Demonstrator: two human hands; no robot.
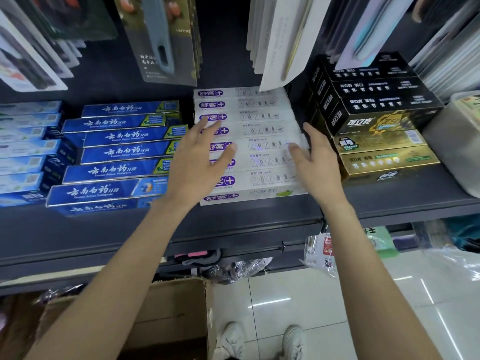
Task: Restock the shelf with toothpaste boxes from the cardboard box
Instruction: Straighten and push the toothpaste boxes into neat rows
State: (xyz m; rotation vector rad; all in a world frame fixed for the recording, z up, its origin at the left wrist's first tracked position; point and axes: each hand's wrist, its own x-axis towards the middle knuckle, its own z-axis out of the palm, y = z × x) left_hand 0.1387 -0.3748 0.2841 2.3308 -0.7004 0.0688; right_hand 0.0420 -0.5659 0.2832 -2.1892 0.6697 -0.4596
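Down by my left forearm sits the open cardboard box (161,307), flaps up, its inside hidden from me. Beyond my left hand (200,157), further left, blue toothpaste boxes (122,152) lie stacked on the shelf (233,229). That hand is spread flat, fingers apart, hovering over the purple-logo ends of the white toothpaste boxes (259,131), gripping nothing. Between my two hands that white stack fills the row front to back. My right hand (314,162) is open too, fingertips just at the stack's right ends. Past it stand black and gold boxes (376,120). These cartons look light, thin-walled and easily dented, a bit slick, so I judge squeezing the short ends best.
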